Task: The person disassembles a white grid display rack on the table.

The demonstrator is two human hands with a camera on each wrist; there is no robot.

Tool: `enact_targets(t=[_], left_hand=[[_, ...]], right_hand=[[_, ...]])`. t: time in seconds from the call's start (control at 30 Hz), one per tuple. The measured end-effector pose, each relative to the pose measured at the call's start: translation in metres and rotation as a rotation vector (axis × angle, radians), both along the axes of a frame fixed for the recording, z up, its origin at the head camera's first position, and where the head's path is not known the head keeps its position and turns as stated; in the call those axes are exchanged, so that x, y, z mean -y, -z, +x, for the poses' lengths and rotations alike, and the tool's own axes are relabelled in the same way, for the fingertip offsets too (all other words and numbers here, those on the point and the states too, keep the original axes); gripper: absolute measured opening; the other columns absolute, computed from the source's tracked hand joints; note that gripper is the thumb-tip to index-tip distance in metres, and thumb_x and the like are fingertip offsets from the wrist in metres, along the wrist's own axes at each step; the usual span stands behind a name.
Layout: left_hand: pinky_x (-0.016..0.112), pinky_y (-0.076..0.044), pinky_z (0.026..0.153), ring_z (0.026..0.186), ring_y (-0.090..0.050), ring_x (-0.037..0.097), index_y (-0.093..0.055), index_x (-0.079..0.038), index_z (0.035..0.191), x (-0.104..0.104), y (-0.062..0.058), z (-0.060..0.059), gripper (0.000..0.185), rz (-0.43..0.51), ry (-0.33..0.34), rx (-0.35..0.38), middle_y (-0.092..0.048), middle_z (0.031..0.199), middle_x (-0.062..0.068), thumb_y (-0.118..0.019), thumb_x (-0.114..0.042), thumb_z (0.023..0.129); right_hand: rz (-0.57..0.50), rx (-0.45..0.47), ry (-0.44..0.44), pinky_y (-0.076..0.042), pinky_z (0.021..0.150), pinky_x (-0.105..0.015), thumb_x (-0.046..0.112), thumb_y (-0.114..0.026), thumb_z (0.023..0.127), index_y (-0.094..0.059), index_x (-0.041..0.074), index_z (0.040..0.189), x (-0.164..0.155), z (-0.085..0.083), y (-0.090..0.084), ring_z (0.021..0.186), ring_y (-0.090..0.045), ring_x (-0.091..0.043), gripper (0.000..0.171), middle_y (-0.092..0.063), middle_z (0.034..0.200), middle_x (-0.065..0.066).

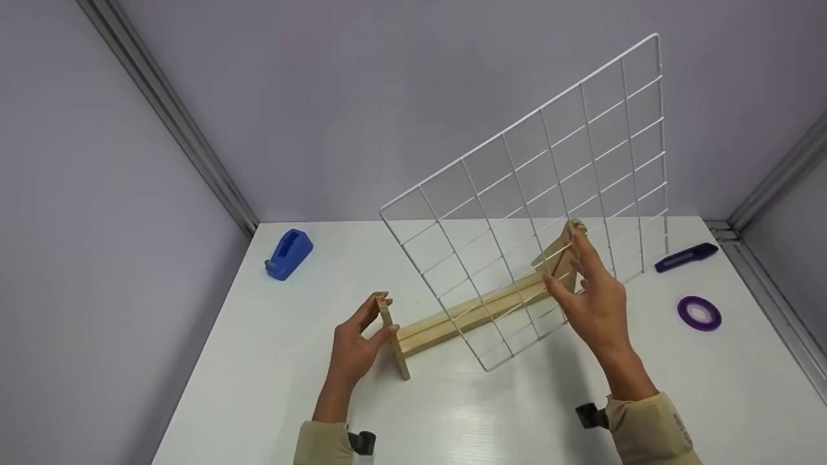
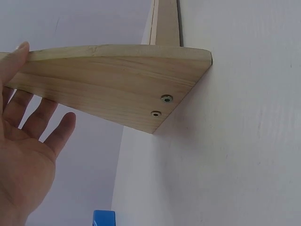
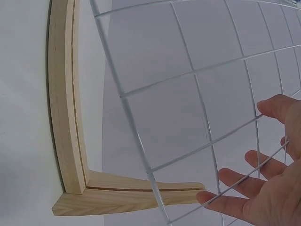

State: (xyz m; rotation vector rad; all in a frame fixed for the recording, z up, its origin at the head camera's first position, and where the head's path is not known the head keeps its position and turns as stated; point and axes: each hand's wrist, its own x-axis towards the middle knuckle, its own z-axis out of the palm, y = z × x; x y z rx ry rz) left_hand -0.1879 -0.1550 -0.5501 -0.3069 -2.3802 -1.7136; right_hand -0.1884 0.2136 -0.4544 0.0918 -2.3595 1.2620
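The frame [image 1: 475, 320] is resting on the table [image 1: 252, 381], its bar [image 3: 60, 94] joining two end pieces; the grid [image 1: 515, 172] is slanting above it. The left hand [image 1: 354, 349] is pinching the left end piece [image 2: 103, 77] between thumb and fingers. The right hand [image 1: 597, 310] is holding the grid, thumb and rather widely spread fingers straddling its wires. Whether the grid is touching the bar, the views are not settling.

Misalignment is posing the likeliest fault: the grid is tilting away from the bar's line, so lowering it at this angle could jam it or twist the frame. A slack right grip could let it swing, one hand alone bearing it.

The right end piece [image 3: 122, 201] is standing close to the right fingers, possibly obstructing them. A blue dispenser [image 1: 289, 254] is lying at left, a purple ring [image 1: 683, 314] and dark tool [image 1: 703, 251] at right.
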Motion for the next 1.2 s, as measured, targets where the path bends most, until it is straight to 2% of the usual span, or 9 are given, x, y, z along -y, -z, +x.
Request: enact_targets(t=[0.2,0.33,0.6,0.87,1.07,1.2], left_hand=[[0.041,-0.042,0.117,0.134,-0.058,0.016,-0.056,-0.021,0.145,-0.001,0.0,0.002,0.062,0.019,-0.017,0.0,-0.068,0.134,-0.002,-0.08,-0.02,0.088],[0.042,-0.041,0.118,0.134,-0.058,0.016,-0.056,-0.023,0.145,-0.001,0.001,0.003,0.062,0.03,-0.027,-0.007,-0.068,0.134,-0.003,-0.08,-0.018,0.088],[0.046,-0.04,0.119,0.134,-0.058,0.016,-0.054,-0.021,0.147,-0.003,0.002,0.009,0.066,0.014,-0.082,0.01,-0.068,0.134,-0.004,-0.081,-0.022,0.087],[0.048,-0.041,0.118,0.135,-0.058,0.019,-0.053,-0.016,0.148,-0.006,0.0,0.014,0.067,0.011,-0.119,-0.013,-0.068,0.135,-0.001,-0.081,-0.021,0.087],[0.044,-0.042,0.117,0.135,-0.057,0.021,-0.052,-0.01,0.148,-0.008,0.002,0.018,0.068,0.016,-0.138,-0.043,-0.066,0.138,0.006,-0.081,-0.018,0.087],[0.037,-0.046,0.113,0.135,-0.057,0.019,-0.052,-0.009,0.148,-0.007,0.003,0.021,0.068,0.027,-0.157,-0.042,-0.064,0.14,0.003,-0.081,-0.02,0.087]], right_hand=[[0.023,0.023,0.021,-0.051,0.098,-0.067,0.006,-0.078,0.088,-0.037,0.02,0.158,-0.003,0.0,0.006,0.13,-0.058,-0.044,0.082,-0.056,0.147,-0.02],[0.03,0.019,0.021,-0.054,0.093,-0.065,0.006,-0.078,0.088,-0.037,0.02,0.158,-0.006,-0.003,0.01,0.13,-0.058,-0.044,0.083,-0.055,0.148,-0.02],[0.044,0.04,0.007,-0.054,0.091,-0.067,0.006,-0.078,0.088,-0.039,0.029,0.157,-0.014,-0.008,0.022,0.132,-0.055,-0.047,0.082,-0.055,0.149,-0.017],[0.083,0.069,-0.01,-0.057,0.084,-0.064,0.004,-0.075,0.089,-0.037,0.029,0.158,-0.019,-0.007,0.028,0.132,-0.054,-0.049,0.083,-0.053,0.151,-0.018],[0.078,0.121,-0.058,-0.054,0.091,-0.066,0.006,-0.072,0.091,-0.035,0.03,0.158,-0.022,-0.006,0.033,0.134,-0.053,-0.048,0.08,-0.052,0.152,-0.018],[0.078,0.151,-0.081,-0.054,0.093,-0.065,0.009,-0.072,0.092,-0.035,0.031,0.158,-0.022,-0.006,0.035,0.133,-0.054,-0.047,0.079,-0.052,0.152,-0.017]])
